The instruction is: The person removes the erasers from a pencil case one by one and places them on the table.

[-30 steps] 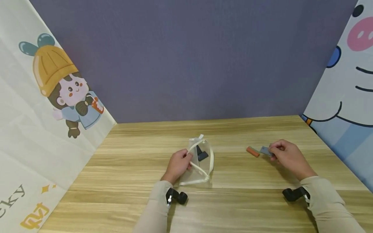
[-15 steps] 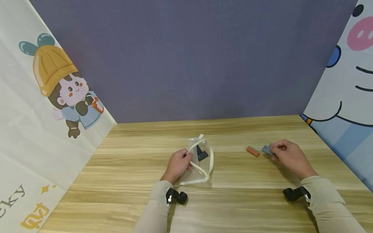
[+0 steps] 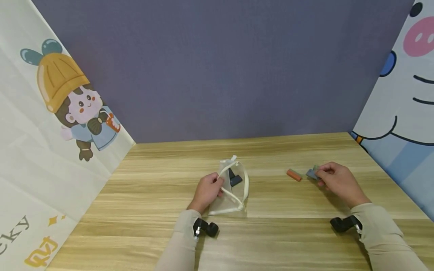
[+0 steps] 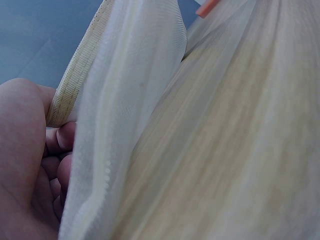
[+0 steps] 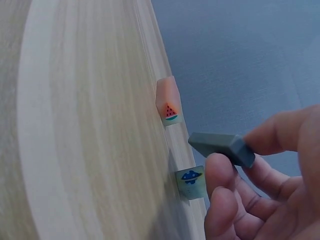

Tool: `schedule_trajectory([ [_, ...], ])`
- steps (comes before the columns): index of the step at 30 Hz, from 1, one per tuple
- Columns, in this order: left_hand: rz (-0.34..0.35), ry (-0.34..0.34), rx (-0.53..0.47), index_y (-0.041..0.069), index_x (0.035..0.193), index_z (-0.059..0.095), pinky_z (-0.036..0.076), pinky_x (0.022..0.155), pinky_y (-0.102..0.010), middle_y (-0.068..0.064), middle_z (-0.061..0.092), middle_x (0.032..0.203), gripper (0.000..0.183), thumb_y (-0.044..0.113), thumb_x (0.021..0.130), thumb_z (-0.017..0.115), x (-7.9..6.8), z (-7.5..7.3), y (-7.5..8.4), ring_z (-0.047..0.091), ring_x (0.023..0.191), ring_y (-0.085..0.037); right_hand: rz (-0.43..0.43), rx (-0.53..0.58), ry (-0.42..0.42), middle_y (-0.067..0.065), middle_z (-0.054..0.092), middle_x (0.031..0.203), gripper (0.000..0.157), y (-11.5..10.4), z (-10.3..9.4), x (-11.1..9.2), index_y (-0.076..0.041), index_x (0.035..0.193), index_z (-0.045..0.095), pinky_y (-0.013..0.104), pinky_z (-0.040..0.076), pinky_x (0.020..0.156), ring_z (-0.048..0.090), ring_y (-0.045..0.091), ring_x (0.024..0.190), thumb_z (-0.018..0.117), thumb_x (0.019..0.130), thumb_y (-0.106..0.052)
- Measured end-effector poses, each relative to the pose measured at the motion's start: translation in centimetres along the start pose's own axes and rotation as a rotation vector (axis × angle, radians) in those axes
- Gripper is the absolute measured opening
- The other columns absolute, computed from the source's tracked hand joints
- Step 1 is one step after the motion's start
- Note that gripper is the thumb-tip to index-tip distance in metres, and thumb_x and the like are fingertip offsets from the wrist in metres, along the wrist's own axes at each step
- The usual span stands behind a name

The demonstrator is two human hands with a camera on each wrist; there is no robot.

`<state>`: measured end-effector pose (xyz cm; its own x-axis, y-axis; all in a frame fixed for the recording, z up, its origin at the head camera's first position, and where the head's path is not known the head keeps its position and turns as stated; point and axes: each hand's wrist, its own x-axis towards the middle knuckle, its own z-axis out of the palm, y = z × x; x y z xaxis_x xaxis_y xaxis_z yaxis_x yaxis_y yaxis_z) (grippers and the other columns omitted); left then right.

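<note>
My left hand (image 3: 207, 191) grips the edge of a translucent white mesh zip pouch (image 3: 225, 206), holding its mouth apart. Cream zipper tape (image 4: 80, 70) runs along that edge in the left wrist view. Dark blocks (image 3: 236, 180) lie inside the pouch. Between thumb and fingers, my right hand (image 3: 335, 181) pinches a small grey-blue rectangular block (image 5: 222, 145), eraser-like, raised off the table. Just beyond it, a green block with a blue planet print (image 5: 191, 182) sits on the table. An orange block with a watermelon print (image 5: 169, 100) lies to its left in the head view.
The wood-grain table (image 3: 271, 241) ends at a dark blue-grey panel (image 3: 237, 75) behind. Printed cartoon sheets flank it, one at left (image 3: 20, 131) and one at right (image 3: 383, 124). Black wrist cameras sit on both sleeves.
My right hand has shifted slightly to the right with the grey-blue block, which has turned a little. The left hand and the pouch look the same.
</note>
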<state>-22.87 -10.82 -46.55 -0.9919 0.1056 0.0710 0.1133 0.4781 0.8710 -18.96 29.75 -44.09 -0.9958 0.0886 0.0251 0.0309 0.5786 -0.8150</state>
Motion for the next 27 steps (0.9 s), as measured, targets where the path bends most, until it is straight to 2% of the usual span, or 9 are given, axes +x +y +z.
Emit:
schedule_trajectory([
  [13,-0.004,-0.004,-0.004,0.010,0.076,0.059,0.048,0.052,-0.032,-0.002,0.062,0.060,0.028,0.025,0.099,0.059,0.06,0.05,-0.12,0.061,0.053,-0.015,0.015,-0.023,-0.049,0.016,0.068,0.103,0.043,0.12,0.09,-0.03,0.005,0.118,0.056,0.032,0.054,0.061,0.066,0.016,0.079,0.057,0.102,-0.034],
  [27,-0.005,-0.001,-0.005,0.011,0.076,0.059,0.048,0.053,-0.032,-0.002,0.062,0.060,0.028,0.026,0.099,0.059,0.07,0.08,-0.21,0.061,0.053,-0.016,0.005,-0.071,-0.062,0.010,0.068,0.093,0.043,0.36,0.07,0.04,0.002,0.110,0.060,0.031,0.051,0.060,0.062,0.018,0.080,0.058,0.101,-0.040],
])
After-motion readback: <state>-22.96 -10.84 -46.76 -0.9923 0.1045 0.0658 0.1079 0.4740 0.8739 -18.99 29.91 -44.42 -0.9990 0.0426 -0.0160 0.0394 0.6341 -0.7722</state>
